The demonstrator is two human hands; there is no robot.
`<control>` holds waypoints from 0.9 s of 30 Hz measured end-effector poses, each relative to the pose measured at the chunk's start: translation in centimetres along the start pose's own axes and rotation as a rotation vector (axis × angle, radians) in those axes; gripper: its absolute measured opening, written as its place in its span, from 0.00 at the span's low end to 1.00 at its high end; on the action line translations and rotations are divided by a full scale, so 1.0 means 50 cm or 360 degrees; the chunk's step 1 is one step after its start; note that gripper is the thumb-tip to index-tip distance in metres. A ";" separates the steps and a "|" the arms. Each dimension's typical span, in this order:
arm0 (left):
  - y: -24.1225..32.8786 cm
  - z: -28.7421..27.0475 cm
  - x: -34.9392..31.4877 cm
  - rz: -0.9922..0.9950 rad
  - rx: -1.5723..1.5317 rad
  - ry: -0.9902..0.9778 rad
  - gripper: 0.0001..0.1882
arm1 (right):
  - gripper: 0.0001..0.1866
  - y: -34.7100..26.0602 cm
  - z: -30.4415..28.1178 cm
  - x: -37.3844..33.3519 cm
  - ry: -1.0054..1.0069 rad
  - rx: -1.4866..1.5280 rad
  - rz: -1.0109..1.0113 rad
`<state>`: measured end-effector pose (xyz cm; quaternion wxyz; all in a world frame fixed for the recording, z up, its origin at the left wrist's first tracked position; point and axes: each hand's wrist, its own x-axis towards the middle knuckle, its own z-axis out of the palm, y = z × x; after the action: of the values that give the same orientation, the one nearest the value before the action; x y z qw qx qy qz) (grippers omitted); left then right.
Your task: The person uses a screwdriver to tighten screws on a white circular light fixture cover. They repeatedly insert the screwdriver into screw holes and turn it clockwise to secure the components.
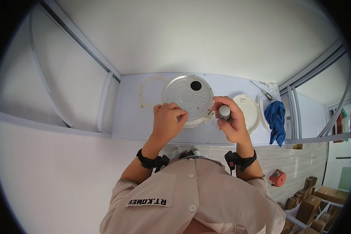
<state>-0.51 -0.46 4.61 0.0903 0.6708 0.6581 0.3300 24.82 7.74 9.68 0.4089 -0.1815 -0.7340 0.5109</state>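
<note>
A round silvery metal lid plate [179, 93] with a raised pattern and a black round spot sits in a pale rim on the table. At its near left edge is my left hand [168, 121], fingers curled and pinched together; whatever they hold is too small to make out. My right hand [234, 124], just right of the plate, wraps round a grey cylindrical handle [224, 112]. Its pale rounded end points up at me, and its lower end is hidden. Beyond that hand lies a round cream-coloured cover [249, 111], partly hidden by the fingers.
A thin pale ring [141, 90] lies at the table's left. To the right are a screwdriver [266, 94], a curved white strip [262, 113] and a crumpled blue cloth [276, 119] hanging over the front edge. A red stool [277, 178] and cardboard boxes [309, 208] stand on the floor.
</note>
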 end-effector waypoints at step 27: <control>0.012 0.005 -0.012 0.0205 -0.0406 0.0085 0.03 | 0.37 -0.024 0.012 0.019 0.0461 0.0206 -0.0539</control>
<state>0.15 -1.03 4.56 0.1359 0.6857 0.5685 0.4337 23.96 7.55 11.05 0.6008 -0.1004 -0.6533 0.4497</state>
